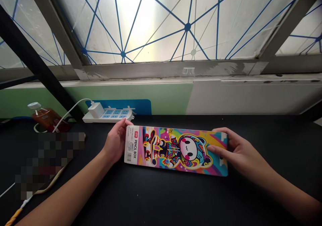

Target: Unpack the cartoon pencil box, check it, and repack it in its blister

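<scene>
A long, colourful pencil box (166, 149) is held sideways above or on the black table, its printed face turned towards me. It shows a cartoon figure in a hooded suit on a skateboard and a white end label reading "PENCIL BOX" with a barcode. My left hand (117, 141) grips the label end, its fingers partly hidden behind the box. At the other end my right hand (232, 145) is closed on the box, thumb on the printed face and fingers behind it.
A white power strip (113, 116) with a plugged-in charger (96, 110) lies at the back of the black table (156, 199). Left of it leans a bottle of reddish-brown drink (50, 118). A blurred-out object (52, 165) with a cable is nearer. Behind stands a window.
</scene>
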`<state>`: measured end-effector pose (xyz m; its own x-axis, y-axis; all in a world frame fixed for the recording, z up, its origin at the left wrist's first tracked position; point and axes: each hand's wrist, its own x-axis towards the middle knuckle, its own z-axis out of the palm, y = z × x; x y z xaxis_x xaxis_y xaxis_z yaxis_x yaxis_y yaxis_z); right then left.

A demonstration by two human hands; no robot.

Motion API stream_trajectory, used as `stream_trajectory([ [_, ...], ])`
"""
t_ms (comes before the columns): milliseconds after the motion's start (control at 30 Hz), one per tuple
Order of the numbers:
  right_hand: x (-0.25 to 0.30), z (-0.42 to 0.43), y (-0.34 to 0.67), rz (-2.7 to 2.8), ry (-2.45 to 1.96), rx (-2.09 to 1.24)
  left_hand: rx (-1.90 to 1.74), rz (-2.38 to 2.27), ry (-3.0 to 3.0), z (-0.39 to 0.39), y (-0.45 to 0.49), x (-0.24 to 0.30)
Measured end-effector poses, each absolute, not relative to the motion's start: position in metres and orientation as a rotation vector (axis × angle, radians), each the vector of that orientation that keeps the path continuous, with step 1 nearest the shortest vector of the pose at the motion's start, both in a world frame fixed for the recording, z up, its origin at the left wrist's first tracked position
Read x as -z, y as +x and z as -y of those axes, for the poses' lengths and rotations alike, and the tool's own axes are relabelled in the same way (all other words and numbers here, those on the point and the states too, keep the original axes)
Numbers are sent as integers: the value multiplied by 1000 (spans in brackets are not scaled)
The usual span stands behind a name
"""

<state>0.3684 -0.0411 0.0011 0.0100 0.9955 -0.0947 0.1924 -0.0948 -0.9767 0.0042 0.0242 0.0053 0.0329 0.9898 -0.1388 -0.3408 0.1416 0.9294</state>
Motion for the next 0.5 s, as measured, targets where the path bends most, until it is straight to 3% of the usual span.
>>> stream_trajectory([
  [267, 4, 50, 365, 1506, -1445, -505, -1282, -976, 850, -25, 1, -13],
  [500, 1, 57, 373, 1870, -1219, -426, -1158, -943, 1131, -31, -3, 2],
])
